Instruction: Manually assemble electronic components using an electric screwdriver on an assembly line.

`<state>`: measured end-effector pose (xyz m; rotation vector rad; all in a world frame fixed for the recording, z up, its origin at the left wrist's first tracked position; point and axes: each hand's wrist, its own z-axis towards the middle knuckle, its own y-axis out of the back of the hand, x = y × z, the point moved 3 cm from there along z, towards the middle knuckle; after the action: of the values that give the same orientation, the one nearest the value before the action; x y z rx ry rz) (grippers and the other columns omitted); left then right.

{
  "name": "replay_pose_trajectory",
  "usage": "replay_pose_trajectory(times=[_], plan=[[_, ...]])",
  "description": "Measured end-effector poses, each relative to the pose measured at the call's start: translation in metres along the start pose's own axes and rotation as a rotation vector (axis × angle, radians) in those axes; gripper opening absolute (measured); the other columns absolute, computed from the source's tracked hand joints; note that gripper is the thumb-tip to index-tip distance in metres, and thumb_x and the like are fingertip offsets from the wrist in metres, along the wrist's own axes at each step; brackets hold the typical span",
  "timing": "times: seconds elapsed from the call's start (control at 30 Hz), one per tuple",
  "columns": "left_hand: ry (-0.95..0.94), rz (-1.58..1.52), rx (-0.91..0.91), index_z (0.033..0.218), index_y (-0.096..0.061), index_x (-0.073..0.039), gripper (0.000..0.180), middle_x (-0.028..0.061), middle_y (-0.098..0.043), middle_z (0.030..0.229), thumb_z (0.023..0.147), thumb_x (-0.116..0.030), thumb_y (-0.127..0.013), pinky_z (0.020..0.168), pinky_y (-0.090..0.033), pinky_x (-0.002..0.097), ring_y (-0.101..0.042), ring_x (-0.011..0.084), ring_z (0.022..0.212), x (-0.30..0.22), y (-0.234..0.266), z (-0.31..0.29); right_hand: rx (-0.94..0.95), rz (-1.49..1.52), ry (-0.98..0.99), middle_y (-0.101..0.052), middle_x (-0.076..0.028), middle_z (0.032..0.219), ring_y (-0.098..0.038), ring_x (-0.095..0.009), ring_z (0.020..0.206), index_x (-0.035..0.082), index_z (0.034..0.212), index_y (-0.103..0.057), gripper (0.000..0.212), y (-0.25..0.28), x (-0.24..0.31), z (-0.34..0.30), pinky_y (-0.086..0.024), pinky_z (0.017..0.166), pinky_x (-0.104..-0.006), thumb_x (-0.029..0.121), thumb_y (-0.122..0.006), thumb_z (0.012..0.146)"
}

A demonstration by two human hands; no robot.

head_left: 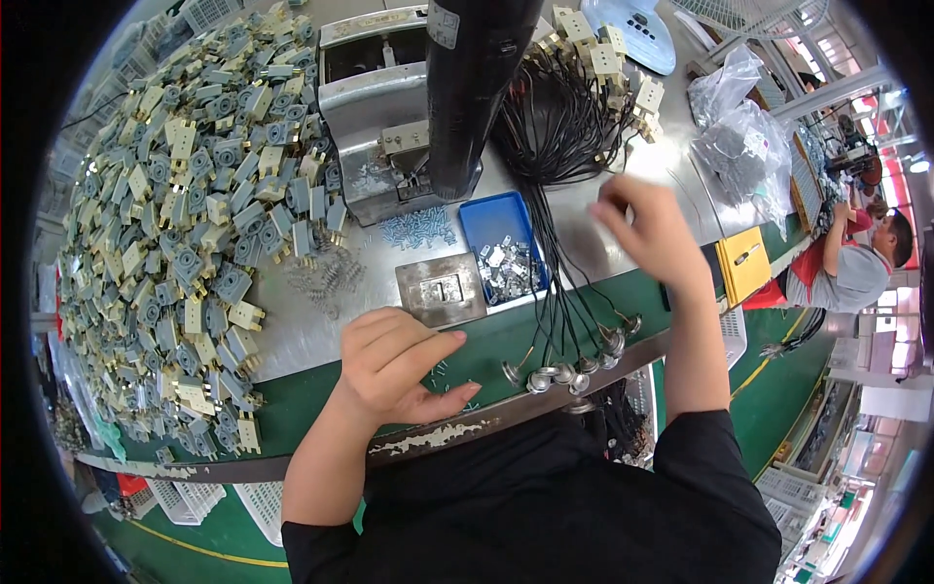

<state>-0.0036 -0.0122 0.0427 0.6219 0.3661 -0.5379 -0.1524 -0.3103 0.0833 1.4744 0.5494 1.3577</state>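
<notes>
My left hand hovers over the green table edge, thumb held apart from its bent fingers, with nothing seen between them. It is closest to a metal fixture plate with a small slot. My right hand is raised over the bench to the right of the black cables. Its fingers curl in, a little blurred, and whatever they may hold does not show. Round metal cable ends hang at the front edge. A blue tray of small metal parts lies between my hands.
A large heap of grey and cream socket parts fills the left. A press machine with a black column stands ahead. Blue screws, springs, a yellow notebook and a plastic bag lie around. Another person sits far right.
</notes>
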Motion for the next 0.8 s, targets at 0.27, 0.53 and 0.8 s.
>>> replay_pose_trajectory(times=[0.27,0.53,0.8], plan=[[-0.035,-0.024,0.002,0.096,-0.075,-0.003,0.033,0.0055,-0.066,0.072,0.080,-0.030,-0.084,0.055,-0.048,0.0326,-0.063,0.0224,0.058,-0.008,-0.007,-0.001,0.327,0.484,-0.240,-0.067,-0.005,0.078,-0.062,-0.011,0.073,0.000,0.106,-0.058,0.018,-0.026,0.004,-0.051,-0.047,0.067,-0.0293,0.002,-0.072,0.096],[0.012,-0.009,0.006,0.096,-0.076,-0.004,0.030,0.0042,-0.067,0.072,0.078,-0.024,-0.086,0.056,-0.049,0.0326,-0.065,0.0217,0.059,-0.007,-0.006,-0.004,0.384,0.229,-0.018,-0.069,-0.012,0.077,-0.067,-0.021,0.071,-0.003,0.102,-0.064,0.010,-0.019,0.014,-0.040,-0.051,0.069,-0.0347,-0.002,-0.070,0.094],[0.199,-0.140,0.083,0.100,-0.076,-0.004,0.028,0.0079,-0.073,0.083,0.078,-0.017,-0.086,0.059,-0.053,0.0322,-0.069,0.0215,0.064,-0.024,-0.022,0.005,0.364,0.254,-0.021,-0.074,-0.017,0.082,-0.074,-0.034,0.078,0.000,0.102,-0.072,0.013,-0.022,0.013,-0.038,-0.057,0.074,-0.0399,0.001,-0.073,0.089]])
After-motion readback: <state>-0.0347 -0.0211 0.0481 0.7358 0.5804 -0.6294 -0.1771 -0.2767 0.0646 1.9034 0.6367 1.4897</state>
